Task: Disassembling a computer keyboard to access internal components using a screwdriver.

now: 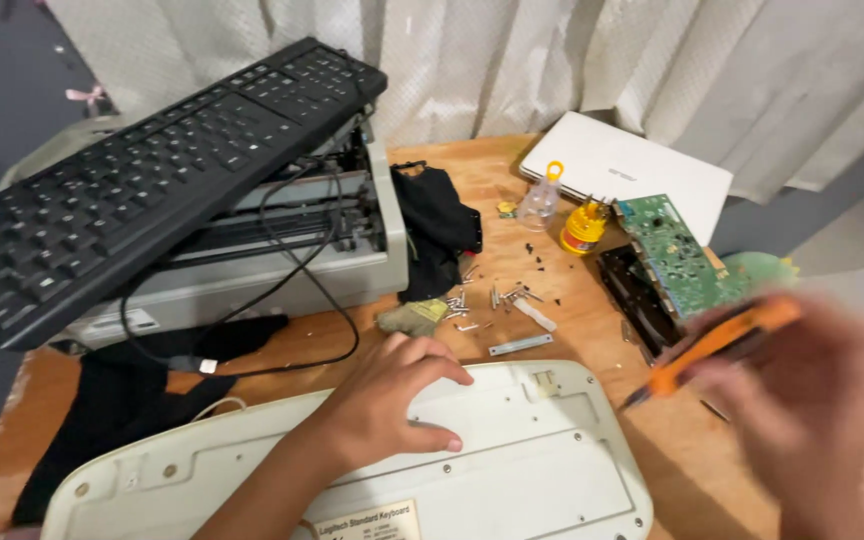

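A cream keyboard [542, 470] lies face down on the wooden table [572, 330], its screw-holed back facing up. My left hand [392, 395] rests flat on that back, fingers curled over the upper edge. My right hand [802, 400], blurred by motion, grips an orange-handled screwdriver [722, 340] with its tip pointing down-left, just off the keyboard's right end. Loose screws and small metal parts [497, 300] are scattered beyond the keyboard.
A black keyboard [152, 170] leans on a grey printer-like machine [282, 270] at left, its cable looping down. Black cloth [437, 225], a clear bottle [542, 200], a yellow container [582, 228], a green circuit board [677, 255] and a white laptop [632, 165] sit behind.
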